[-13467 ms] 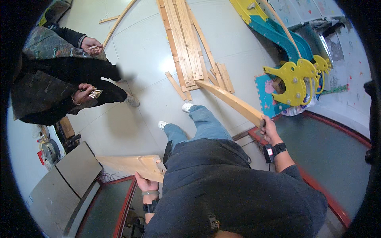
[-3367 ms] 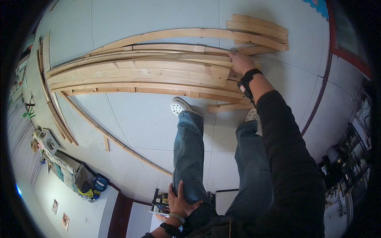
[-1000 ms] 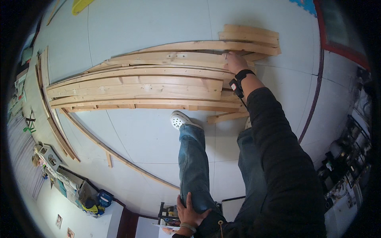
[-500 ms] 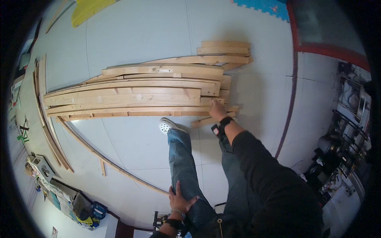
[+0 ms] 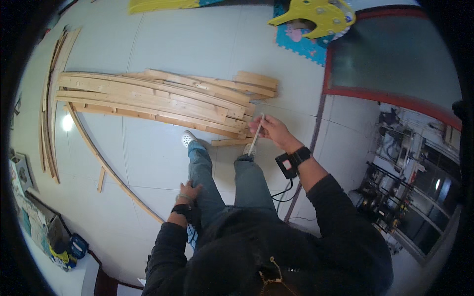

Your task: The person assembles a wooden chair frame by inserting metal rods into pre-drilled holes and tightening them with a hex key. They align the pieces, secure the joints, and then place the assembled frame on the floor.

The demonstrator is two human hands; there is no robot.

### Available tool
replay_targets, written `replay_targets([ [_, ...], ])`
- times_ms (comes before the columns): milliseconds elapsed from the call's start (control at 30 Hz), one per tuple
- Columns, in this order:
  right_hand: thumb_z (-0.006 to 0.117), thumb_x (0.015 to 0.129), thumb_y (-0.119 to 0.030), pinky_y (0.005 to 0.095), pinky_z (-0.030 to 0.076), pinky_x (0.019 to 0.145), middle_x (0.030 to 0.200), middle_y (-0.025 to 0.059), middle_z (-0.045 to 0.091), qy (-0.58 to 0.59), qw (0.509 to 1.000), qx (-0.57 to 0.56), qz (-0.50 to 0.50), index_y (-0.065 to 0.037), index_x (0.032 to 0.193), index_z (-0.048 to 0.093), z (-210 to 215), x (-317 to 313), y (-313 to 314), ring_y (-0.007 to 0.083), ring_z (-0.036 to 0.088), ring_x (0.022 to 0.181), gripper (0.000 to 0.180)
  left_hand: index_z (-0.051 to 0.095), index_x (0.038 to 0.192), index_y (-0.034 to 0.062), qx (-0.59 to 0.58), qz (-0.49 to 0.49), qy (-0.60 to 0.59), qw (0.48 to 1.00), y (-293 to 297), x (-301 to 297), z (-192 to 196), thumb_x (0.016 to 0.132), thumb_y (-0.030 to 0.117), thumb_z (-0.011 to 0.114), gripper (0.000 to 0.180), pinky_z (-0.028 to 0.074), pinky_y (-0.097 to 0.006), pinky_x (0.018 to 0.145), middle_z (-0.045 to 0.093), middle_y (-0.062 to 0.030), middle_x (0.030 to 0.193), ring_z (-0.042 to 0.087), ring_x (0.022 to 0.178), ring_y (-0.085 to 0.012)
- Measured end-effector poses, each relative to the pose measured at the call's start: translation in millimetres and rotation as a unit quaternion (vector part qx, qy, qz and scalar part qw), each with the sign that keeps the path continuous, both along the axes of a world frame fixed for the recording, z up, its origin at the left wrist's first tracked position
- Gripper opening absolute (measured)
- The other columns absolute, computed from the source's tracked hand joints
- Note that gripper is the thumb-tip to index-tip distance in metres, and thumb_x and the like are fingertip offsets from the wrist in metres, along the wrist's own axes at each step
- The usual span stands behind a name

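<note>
A thin pale stick slants down from my right hand, whose fingers are closed around its upper end. That hand is above the right end of a pile of long wooden boards lying on the floor. Its fingertips partly hide the board ends. My left hand rests on my left leg with its fingers apart, holding nothing. Both wrists wear dark straps. A short board lies at the pile's near right edge, beside my white shoes.
More long strips lie at the left. One long thin strip runs from the pile toward my left side, with a small piece beside it. A yellow plastic toy stands on a blue foam mat. Racks stand at right.
My right hand has lifted away from the boards and now shows a thin stick in its fingers. My left hand stays on my leg. The view has shifted, bringing the yellow toy in.
</note>
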State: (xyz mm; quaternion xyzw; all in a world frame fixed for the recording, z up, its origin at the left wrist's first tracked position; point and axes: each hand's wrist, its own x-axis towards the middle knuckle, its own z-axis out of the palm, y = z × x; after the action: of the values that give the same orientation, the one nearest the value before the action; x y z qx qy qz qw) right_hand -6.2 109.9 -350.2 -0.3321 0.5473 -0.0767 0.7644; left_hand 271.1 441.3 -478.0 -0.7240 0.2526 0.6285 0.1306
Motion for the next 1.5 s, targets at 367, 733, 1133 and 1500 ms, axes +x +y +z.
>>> replay_targets([
  [367,0.050,0.096,-0.034,0.0385,0.050,0.067,0.077,0.0107,0.065,0.142,0.762,-0.318,0.546,-0.013,0.118,0.063,89,81,18,0.0267,0.063,0.068,0.033,0.051,0.132,0.0049,-0.259,0.599,-0.119,0.749,128,149,91,0.088,0.039,0.064,0.058,0.051,-0.032,0.080,0.064,-0.0145,0.115,0.063,0.089,-0.0203],
  [733,0.055,0.088,-0.010,0.0393,0.053,0.070,0.082,0.0126,0.071,0.255,0.529,-0.382,0.714,-0.005,0.100,0.067,-15,1,14,0.0242,0.069,0.079,0.018,0.055,0.129,0.0069,0.112,0.429,-0.282,0.851,537,-343,127,0.088,0.047,0.057,0.057,0.046,-0.045,0.094,0.062,-0.0197,0.121,0.059,0.110,-0.0377],
  [1133,0.054,0.088,-0.020,0.0352,0.051,0.059,0.078,0.0141,0.071,0.190,0.445,-0.243,0.841,0.002,0.095,0.070,14,151,239,0.0209,0.067,0.065,0.028,0.057,0.124,0.0057,0.003,0.854,-0.191,0.485,561,-537,74,0.090,0.038,0.059,0.048,0.051,-0.047,0.083,0.065,-0.0160,0.110,0.062,0.099,-0.0303],
  [1500,0.050,0.092,-0.015,0.0324,0.046,0.059,0.084,0.0065,0.068,0.148,0.480,-0.257,0.826,-0.010,0.114,0.067,-13,338,521,0.0174,0.054,0.064,0.028,0.048,0.134,0.0043,0.048,0.877,-0.320,0.355,773,-515,171,0.089,0.029,0.063,0.053,0.048,-0.037,0.091,0.063,-0.0174,0.118,0.061,0.106,-0.0262],
])
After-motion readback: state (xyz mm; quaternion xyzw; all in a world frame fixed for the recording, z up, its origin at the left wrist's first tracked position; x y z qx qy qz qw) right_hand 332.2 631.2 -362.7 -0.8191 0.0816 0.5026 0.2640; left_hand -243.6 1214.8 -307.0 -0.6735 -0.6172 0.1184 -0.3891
